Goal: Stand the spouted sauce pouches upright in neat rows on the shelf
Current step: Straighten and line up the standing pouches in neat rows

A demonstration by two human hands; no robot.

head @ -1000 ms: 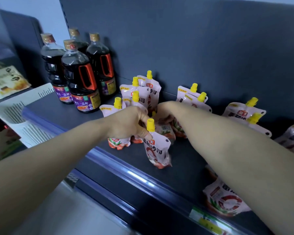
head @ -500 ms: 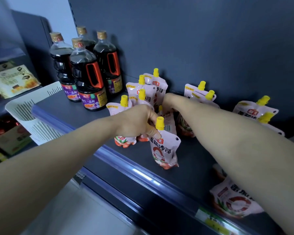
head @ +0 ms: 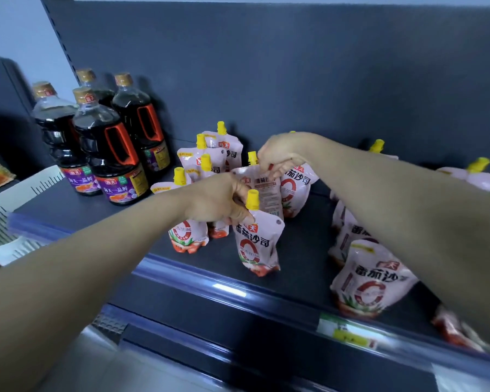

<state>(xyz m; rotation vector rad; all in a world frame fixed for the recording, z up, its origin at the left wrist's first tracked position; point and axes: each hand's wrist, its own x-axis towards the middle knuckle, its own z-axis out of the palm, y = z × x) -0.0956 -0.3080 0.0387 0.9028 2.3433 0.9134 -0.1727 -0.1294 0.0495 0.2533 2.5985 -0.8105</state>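
Note:
Pink sauce pouches with yellow spout caps stand on the dark shelf (head: 303, 244). My left hand (head: 218, 198) is closed around the top of a front pouch (head: 256, 241), just beside its yellow cap, and that pouch stands upright. My right hand (head: 277, 154) pinches the top edge of a second pouch (head: 266, 190) held upright right behind it. Several pouches (head: 210, 157) stand in a cluster to the left rear. More pouches (head: 371, 281) stand or lean under my right forearm, partly hidden.
Several dark soy sauce bottles (head: 111, 148) with orange handles stand at the shelf's left rear. A white plastic basket (head: 14, 199) sits left of the shelf. The shelf has a blue front rail (head: 210, 281) with a green-yellow price tag (head: 345, 332). More pouches (head: 475, 176) lie far right.
My right hand has lifted a pouch up from the cluster and holds it upright by its top. My left hand stays on the front pouch. The camera has moved closer.

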